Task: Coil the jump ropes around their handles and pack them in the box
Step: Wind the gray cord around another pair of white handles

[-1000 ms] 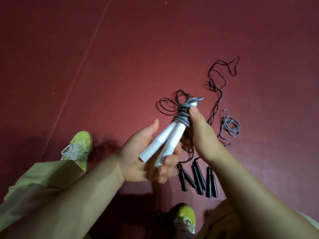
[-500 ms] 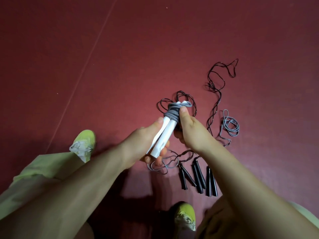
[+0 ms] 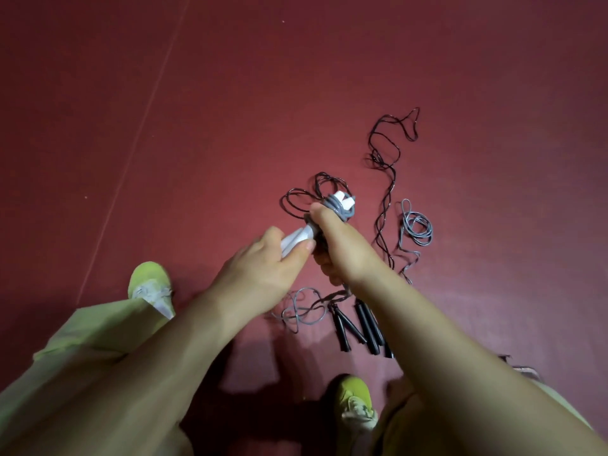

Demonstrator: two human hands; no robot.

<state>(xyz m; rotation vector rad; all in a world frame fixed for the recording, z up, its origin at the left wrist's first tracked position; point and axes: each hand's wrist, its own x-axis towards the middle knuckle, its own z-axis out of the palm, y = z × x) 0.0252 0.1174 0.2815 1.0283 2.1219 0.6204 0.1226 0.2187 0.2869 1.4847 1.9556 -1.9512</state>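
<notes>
Red floor; both hands grip grey-coiled white handles (image 3: 297, 240).

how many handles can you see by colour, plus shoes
white handles: 2
black handles: 5 showing, more may be hidden
green shoes: 2
total: 9 showing
</notes>
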